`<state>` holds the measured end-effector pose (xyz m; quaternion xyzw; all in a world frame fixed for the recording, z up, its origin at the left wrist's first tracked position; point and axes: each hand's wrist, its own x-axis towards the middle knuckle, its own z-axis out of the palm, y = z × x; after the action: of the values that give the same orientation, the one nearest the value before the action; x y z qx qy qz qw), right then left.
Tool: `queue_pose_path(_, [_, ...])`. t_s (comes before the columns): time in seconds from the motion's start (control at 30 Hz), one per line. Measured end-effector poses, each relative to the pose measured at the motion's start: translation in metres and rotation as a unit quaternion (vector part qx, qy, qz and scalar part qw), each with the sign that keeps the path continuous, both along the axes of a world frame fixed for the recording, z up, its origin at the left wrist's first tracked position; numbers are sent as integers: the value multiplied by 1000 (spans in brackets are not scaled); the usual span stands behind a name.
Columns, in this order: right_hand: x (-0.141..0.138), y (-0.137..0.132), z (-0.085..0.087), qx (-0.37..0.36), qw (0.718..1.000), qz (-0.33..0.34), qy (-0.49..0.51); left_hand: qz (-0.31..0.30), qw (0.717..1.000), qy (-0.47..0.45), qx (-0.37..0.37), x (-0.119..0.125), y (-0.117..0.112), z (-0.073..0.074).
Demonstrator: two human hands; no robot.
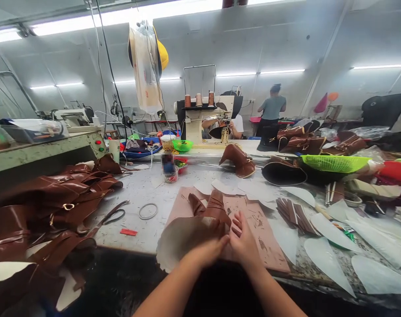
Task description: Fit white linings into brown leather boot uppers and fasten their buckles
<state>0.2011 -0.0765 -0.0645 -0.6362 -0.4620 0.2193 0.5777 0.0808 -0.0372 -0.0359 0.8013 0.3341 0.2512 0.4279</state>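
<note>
Both hands work on a brown leather boot upper (211, 207) with a pale lining, lying on a pink mat (269, 246) at the table's near edge. My left hand (207, 252) is closed on the lower edge of the piece, thumb pressed against the lining. My right hand (243, 240) lies on the leather just to its right, fingers together and pressing down on it. The piece's strapped upper part sticks out beyond the fingers.
A heap of brown leather uppers (55, 198) lies left, with scissors (113, 215), a ring (148, 211) and a red chip (128, 232) beside it. White cut shapes (332, 233) and brown strips (291, 213) lie right. A green basket (334, 163), a sewing machine (203, 116) and two people stand farther back.
</note>
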Motion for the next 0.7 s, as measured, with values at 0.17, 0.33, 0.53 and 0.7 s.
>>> queue_pose_path(0.17, [31, 0, -7, -58, 990, -4, -129, -14, 994, 80, 72, 16, -9, -5])
queue_pose_path(0.33, [41, 10, -13, -68, 971, -20, -226, 19, 997, 44, 67, 9, -17, -4])
queue_pose_path(0.53, [58, -18, -22, -27, 961, -25, -273, 32, 998, -45, -14, -4, -15, -2])
queue_pose_path(0.7, [84, -27, -5, -7, 983, 12, -184, 45, 951, -285, -114, 7, -2, 7])
